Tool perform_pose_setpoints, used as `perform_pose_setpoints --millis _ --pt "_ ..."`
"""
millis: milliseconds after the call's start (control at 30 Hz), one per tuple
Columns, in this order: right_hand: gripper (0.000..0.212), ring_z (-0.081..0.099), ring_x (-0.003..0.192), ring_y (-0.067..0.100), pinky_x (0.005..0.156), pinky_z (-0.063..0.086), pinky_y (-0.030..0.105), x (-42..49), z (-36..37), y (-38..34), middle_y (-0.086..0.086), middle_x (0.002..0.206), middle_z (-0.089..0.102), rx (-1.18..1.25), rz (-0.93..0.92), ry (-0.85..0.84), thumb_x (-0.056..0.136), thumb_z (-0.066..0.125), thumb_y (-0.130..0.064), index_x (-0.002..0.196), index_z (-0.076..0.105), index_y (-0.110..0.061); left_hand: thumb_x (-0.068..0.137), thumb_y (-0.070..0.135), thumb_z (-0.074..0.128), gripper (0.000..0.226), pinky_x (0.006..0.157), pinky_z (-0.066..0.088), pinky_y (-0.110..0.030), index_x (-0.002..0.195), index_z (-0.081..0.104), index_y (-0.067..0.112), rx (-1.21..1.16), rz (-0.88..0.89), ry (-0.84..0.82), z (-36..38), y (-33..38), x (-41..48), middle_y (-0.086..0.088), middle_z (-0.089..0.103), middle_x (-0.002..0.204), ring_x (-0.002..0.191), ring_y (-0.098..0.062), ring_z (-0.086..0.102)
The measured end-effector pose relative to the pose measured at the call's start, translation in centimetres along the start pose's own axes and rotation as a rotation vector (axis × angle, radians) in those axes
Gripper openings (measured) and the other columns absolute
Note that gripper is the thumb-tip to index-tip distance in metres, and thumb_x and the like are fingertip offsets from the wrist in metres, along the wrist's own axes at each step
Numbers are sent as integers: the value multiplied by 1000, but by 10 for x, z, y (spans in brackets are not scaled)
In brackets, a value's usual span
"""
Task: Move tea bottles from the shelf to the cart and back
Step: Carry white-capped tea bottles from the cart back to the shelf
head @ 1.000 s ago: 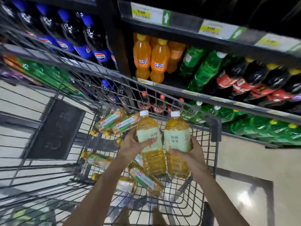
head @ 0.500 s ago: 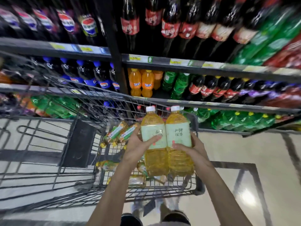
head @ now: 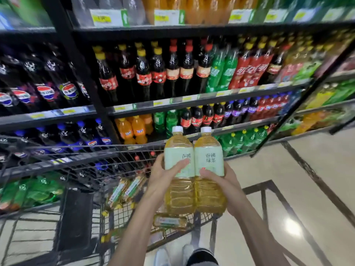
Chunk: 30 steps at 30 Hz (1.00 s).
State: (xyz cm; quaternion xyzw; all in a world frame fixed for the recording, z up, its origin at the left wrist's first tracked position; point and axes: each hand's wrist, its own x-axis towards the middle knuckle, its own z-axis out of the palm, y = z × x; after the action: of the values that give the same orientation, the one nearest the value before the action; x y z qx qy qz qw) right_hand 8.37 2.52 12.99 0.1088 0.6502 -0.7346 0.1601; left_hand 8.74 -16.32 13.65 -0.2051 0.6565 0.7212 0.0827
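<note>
Head view: your left hand (head: 163,177) and right hand (head: 224,181) each grasp an upright tea bottle (head: 179,169), side by side at frame centre, above the cart (head: 107,162); shelf (head: 192,100) lies straight ahead.

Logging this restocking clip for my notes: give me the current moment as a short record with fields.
left hand: grips left tea bottle
right hand: grips right tea bottle
bottles: upright, side by side, touching, white caps
position: held above cart
cart contents: smaller tea bottles lying down
backdrop: shelves of soda
</note>
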Motion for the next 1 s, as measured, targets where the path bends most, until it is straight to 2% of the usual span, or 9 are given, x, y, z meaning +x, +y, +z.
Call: perform_pose_setpoints --millis 200,333,467,600,700,767,867,1000 --pt "80 70 106 36 90 55 59 -26 -49 -22 13 119 71 137 -94 82 61 93 -26 131 55 -15 43 59 92 91 89 58 -46 122 56 34 23 41 -135 56 25 -10 6 73 109 95 -16 73" --pt "74 71 104 33 83 58 50 -44 -91 -38 12 116 72 188 -156 164 66 91 -17 131 55 -13 54 47 92 81 83 60 -42 124 55 30 41 83 -217 107 40 -18 5 73 107 89 -14 74" --pt "77 72 102 30 84 58 49 -64 -144 -56 9 114 73 193 -220 243 62 94 -25 128 56 -15 55 43 96 80 87 59 -48 124 56 29 42 112 -288 168 49 -29 2 75 108 94 -20 74" --pt "75 71 102 33 87 57 54 -85 -202 -69 10 114 73 227 -276 282 62 92 -23 127 57 -16 54 37 93 82 85 60 -45 126 56 23 30 151 -350 233 55 -49 3 76 103 92 -19 75" --pt "77 70 105 34 88 56 55 -101 -244 -75 11 118 72 248 -316 297 65 90 -23 132 53 -16 64 26 92 67 81 61 -42 122 57 22 35 172 -390 278 55 -63 3 76 99 88 -18 75" --pt "73 70 106 35 87 57 54 -111 -268 -79 12 118 72 249 -344 316 68 87 -21 133 53 -14 64 26 92 67 83 61 -44 122 58 21 55 182 -420 305 55 -71 2 76 101 88 -17 75" --pt "71 70 105 35 88 57 55 -126 -300 -82 12 118 72 268 -383 383 70 87 -15 132 53 -12 64 25 92 65 73 61 -34 120 58 23 60 199 -476 343 57 -80 4 76 98 85 -14 75" --pt "76 69 106 37 91 53 62 -139 -341 -84 12 119 71 333 -397 475 66 90 -21 131 53 -15 52 35 91 84 63 58 -27 127 57 19 58 217 -524 390 62 -88 5 75 100 82 -11 75"
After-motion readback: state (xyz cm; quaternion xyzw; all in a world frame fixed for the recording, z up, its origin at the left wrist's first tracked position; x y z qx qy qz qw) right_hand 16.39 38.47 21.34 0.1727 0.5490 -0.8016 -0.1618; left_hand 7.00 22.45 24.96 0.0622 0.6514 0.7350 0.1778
